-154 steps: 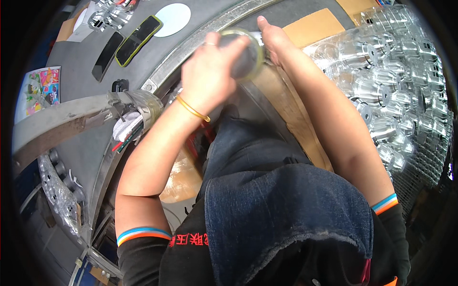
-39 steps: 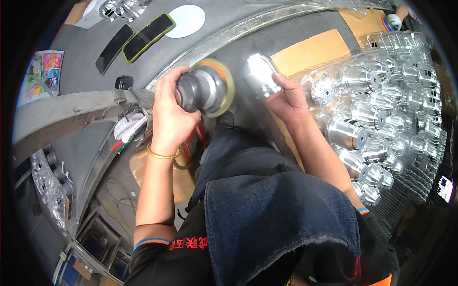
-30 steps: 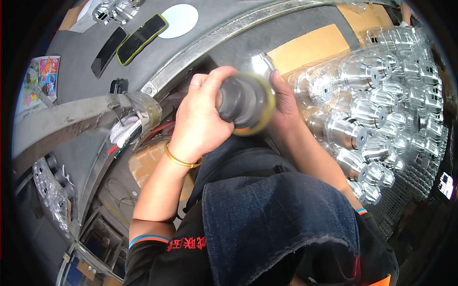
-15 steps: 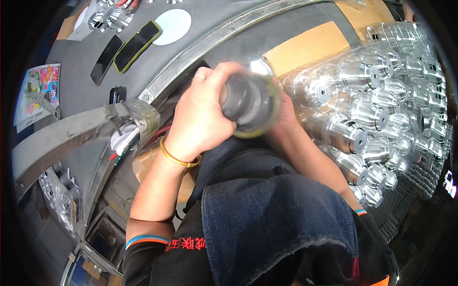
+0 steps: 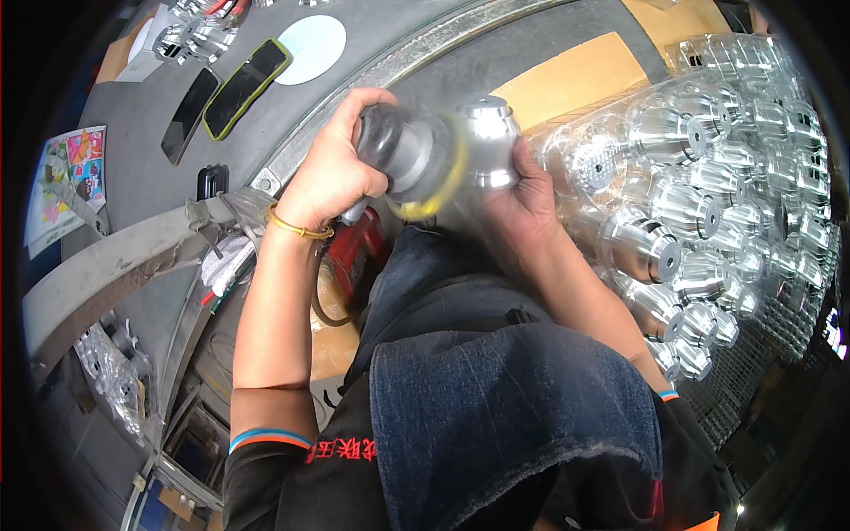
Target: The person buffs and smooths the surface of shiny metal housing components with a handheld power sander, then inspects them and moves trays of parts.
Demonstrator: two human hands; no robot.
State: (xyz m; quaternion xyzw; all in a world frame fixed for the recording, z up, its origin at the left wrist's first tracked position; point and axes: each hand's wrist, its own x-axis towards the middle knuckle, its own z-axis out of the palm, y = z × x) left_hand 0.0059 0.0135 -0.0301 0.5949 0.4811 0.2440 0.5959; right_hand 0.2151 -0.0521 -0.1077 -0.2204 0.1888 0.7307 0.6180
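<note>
My left hand (image 5: pixel 320 177) is closed around the dark grip of a round hand-held sander (image 5: pixel 413 155). The sander is tilted so its yellow-edged disc, blurred by motion, faces right. A shiny, tapered metal part (image 5: pixel 491 142) is in my right hand (image 5: pixel 529 208), with the thumb along its side and the fingers partly hidden beneath it. Disc and metal part are close together; the blur hides whether they touch. Below both hands lies the dark denim apron (image 5: pixel 513 389) over my lap.
Clear plastic trays (image 5: pixel 598 168) with many silvery metal parts (image 5: pixel 682 137) are stacked at the right. A cardboard sheet (image 5: pixel 575 80) lies ahead. On the grey table at left are two phones (image 5: pixel 248 88), a white disc (image 5: pixel 312 50) and a metal bar frame (image 5: pixel 124 252).
My left hand has swung the sander left and turned it, uncovering the metal part. My right hand, earlier mostly hidden behind the sander, now shows with the part in it.
</note>
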